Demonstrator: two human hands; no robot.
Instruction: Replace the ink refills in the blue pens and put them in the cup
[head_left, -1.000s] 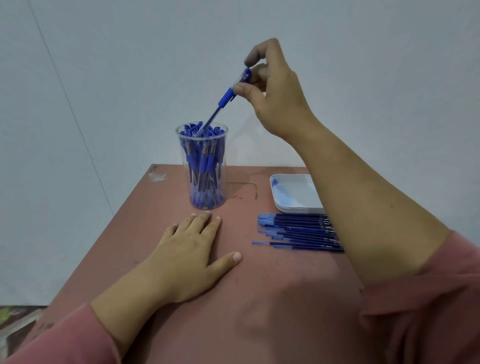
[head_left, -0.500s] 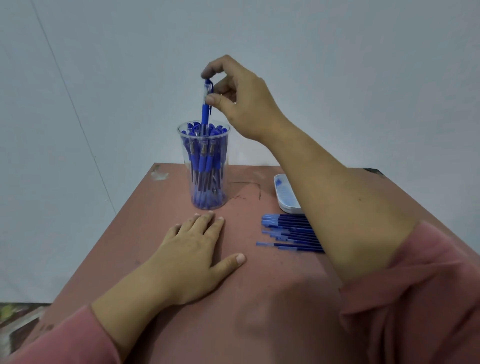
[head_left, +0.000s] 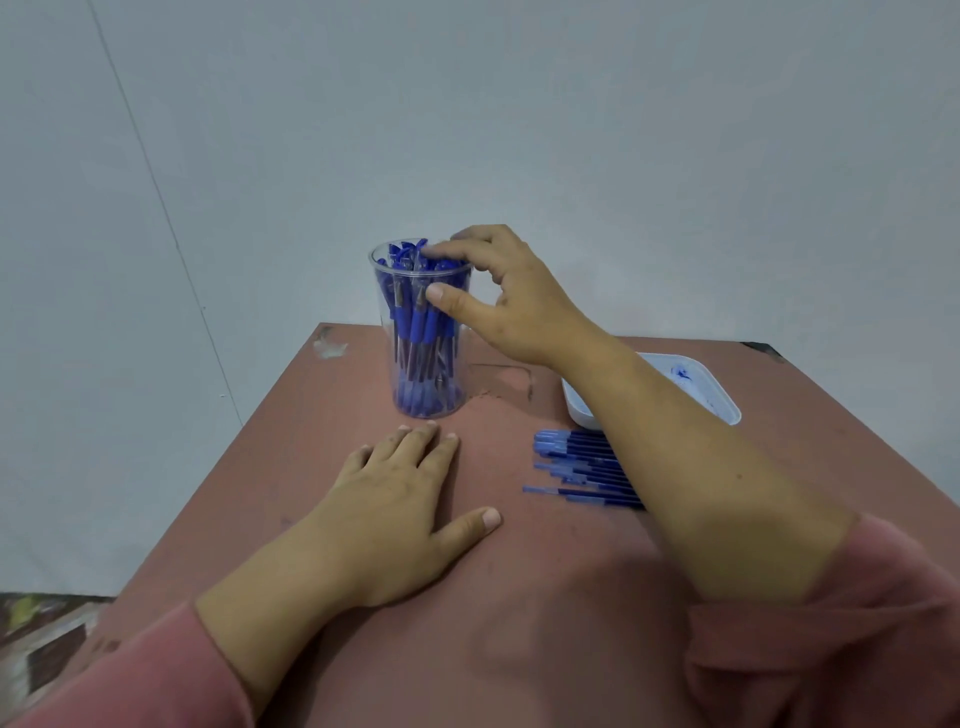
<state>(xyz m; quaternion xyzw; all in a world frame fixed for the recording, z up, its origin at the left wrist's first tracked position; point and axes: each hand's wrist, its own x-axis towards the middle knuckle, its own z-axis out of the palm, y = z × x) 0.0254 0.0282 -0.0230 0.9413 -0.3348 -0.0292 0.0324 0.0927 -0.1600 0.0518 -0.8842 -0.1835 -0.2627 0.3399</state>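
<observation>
Table (head_left: 322, 415): reddish top against a grey wall.
Change: the pen that was raised a second ago now stands in the cup (head_left: 423, 374) among the pens (head_left: 415, 332).
Right hand (head_left: 519, 306): fingertips (head_left: 434, 253) rest on the pen tops and the thumb is outside the cup; I cannot tell if it pinches anything.
Left hand (head_left: 384, 509): flat on the table, fingers together.
Meaning: that pen looks done, and the refills (head_left: 576, 467) wait.

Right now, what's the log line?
right hand: touching pens in cup | left hand: flat on table | refills: beside tray
</observation>
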